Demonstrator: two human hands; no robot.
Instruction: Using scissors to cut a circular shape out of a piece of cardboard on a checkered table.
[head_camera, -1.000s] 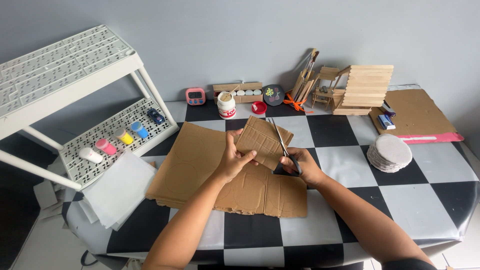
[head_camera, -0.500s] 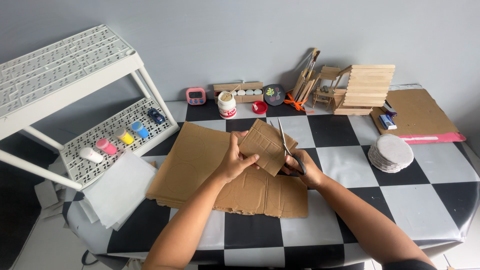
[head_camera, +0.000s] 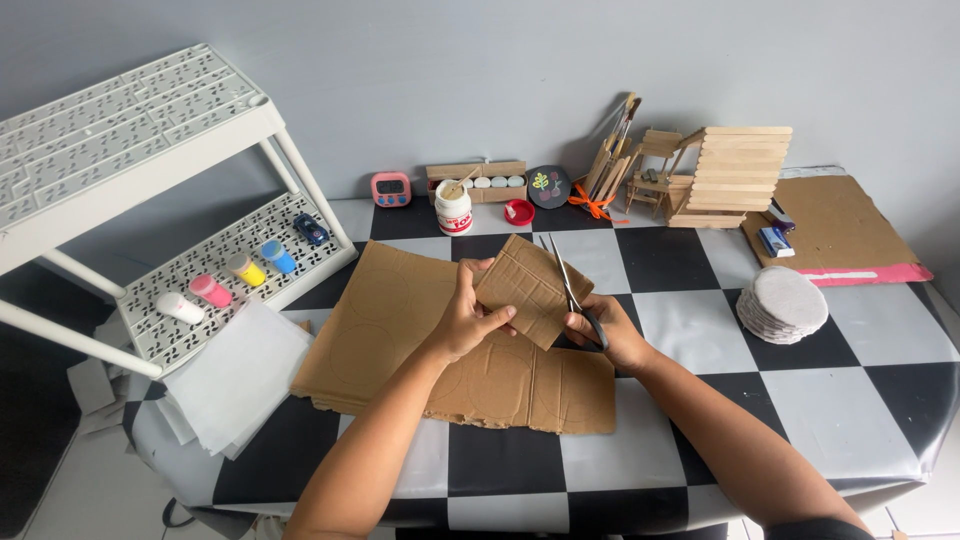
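While the left hand (head_camera: 465, 322) pinches the near edge of a small cardboard piece (head_camera: 530, 290) between thumb and fingers, holding it tilted above the table, the right hand (head_camera: 605, 332) grips a pair of scissors (head_camera: 568, 285), its fingers through the handles and the blades lying along the piece's right side. Beneath both hands lies a large cardboard sheet (head_camera: 400, 330) on the checkered table (head_camera: 700, 300). Well to the right of the right hand sits a stack of white discs (head_camera: 785, 303).
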